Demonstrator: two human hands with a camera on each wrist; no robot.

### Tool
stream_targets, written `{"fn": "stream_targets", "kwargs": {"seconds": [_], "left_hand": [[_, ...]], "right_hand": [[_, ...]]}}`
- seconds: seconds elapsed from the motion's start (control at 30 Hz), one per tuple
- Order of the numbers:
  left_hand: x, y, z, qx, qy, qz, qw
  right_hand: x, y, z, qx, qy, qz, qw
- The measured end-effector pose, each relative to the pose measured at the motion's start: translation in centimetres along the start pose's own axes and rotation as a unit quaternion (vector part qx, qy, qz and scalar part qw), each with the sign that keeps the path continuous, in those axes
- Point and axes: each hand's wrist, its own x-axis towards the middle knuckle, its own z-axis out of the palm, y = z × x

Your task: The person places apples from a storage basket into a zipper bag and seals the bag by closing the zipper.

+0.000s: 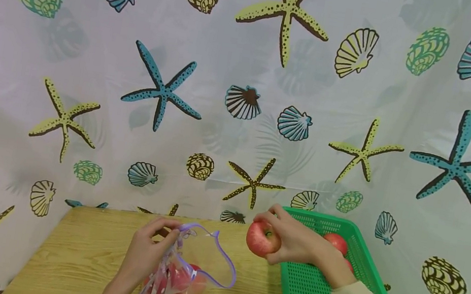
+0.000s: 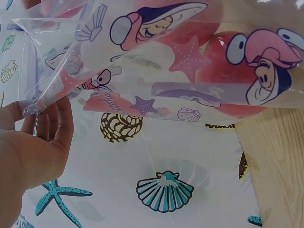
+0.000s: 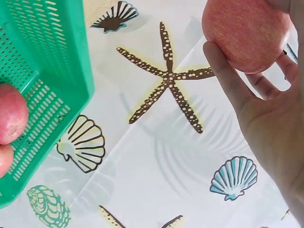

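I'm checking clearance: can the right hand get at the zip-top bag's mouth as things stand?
Probably yes: the left hand holds the zip-top bag gaping open, and nothing visible separates it from the right hand and its red apple.

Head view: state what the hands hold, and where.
The left hand pinches the clear bag at its purple rim; the right hand grips an apple around its sides.

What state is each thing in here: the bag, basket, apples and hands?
Bag: mouth open
Apples in bag: seen through clear plastic
Basket: upright, open
Apples in basket: two showing
Held apple: lifted, between bag and basket
Right hand: holding that apple
Left hand: pinching the bag's rim
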Motion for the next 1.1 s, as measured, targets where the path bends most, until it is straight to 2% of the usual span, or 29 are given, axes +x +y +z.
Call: {"fn": "stream_targets", "kwargs": {"seconds": [0.23,0.43,0.8,1.1], "left_hand": [[-0.1,-0.1,-0.1,0.001,0.000,0.010,0.9999],[-0.1,-0.2,-0.1,-0.002,0.002,0.007,1.0000],[-0.4,-0.5,-0.1,-0.005,-0.014,0.002,0.9999],[-0.5,-0.5,0.0,-0.009,-0.019,-0.005,0.9998]], "right_hand": [[1.2,-1.5,0.1,0.009,0.001,-0.025,1.000],[2.3,-2.7,0.4,0.009,-0.010,-0.044,0.999],[3.7,-4.7,0.4,0.010,-0.011,-0.087,0.996],[4.9,-6.3,0.9,-0.009,-0.019,-0.116,0.993]]}}
